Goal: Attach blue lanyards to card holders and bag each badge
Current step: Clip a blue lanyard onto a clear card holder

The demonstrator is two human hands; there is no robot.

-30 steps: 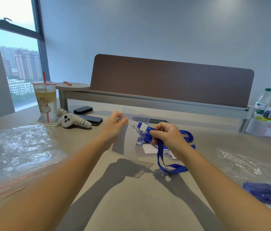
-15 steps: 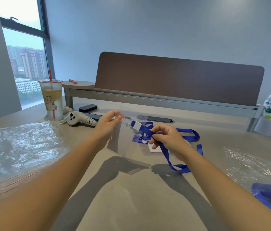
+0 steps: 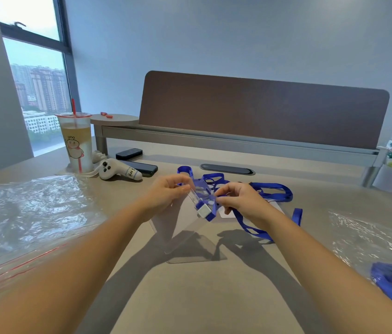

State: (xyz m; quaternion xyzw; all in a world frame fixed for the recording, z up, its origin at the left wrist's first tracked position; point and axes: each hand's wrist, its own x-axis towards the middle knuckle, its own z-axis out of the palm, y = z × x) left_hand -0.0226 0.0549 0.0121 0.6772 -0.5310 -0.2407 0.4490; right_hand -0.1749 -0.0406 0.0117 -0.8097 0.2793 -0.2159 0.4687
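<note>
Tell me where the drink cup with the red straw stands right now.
In the head view, the drink cup stands far left on the desk, by the window, beside the white controller.

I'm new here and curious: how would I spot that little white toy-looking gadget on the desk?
Start at the tall drink cup with the red straw by the window. Just right of its base lies the white controller, resting against a black phone. It alone has dark buttons like a face and a handwritten label.
</note>
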